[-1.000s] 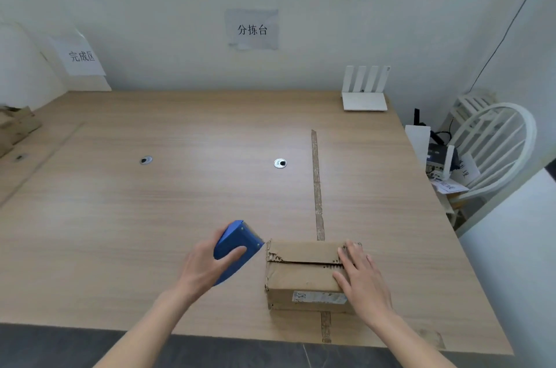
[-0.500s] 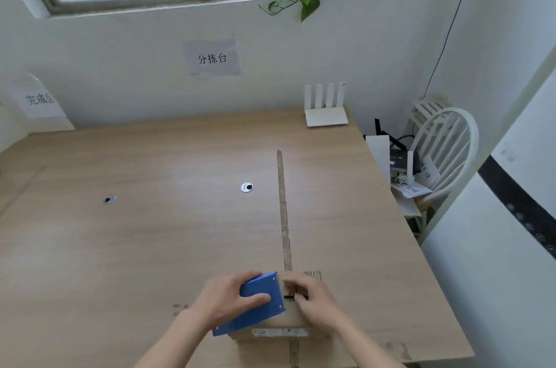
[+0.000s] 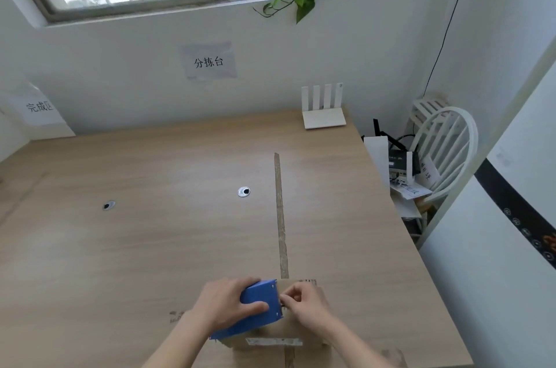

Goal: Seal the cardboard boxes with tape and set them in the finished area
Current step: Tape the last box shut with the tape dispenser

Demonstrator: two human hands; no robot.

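- 1 cardboard box point(image 3: 288, 334), at the table's point(image 3: 120, 247) near edge
- 1 blue tape dispenser point(image 3: 258, 312)
- 2 hands: left hand point(image 3: 224, 303), right hand point(image 3: 304, 304)
- 2 cable grommets point(image 3: 243, 191)
- 1 white router point(image 3: 324, 114), far right corner
- 2 wall signs point(image 3: 209, 62)
- 1 white chair point(image 3: 445, 157)

A white four-antenna router point(image 3: 324, 114) stands at the far right corner of the light wooden table point(image 3: 135, 241); beside the table, a white spindle-back chair point(image 3: 445, 154).

matt cardboard box point(image 3: 279, 334), wood-grain table point(image 3: 150, 232)
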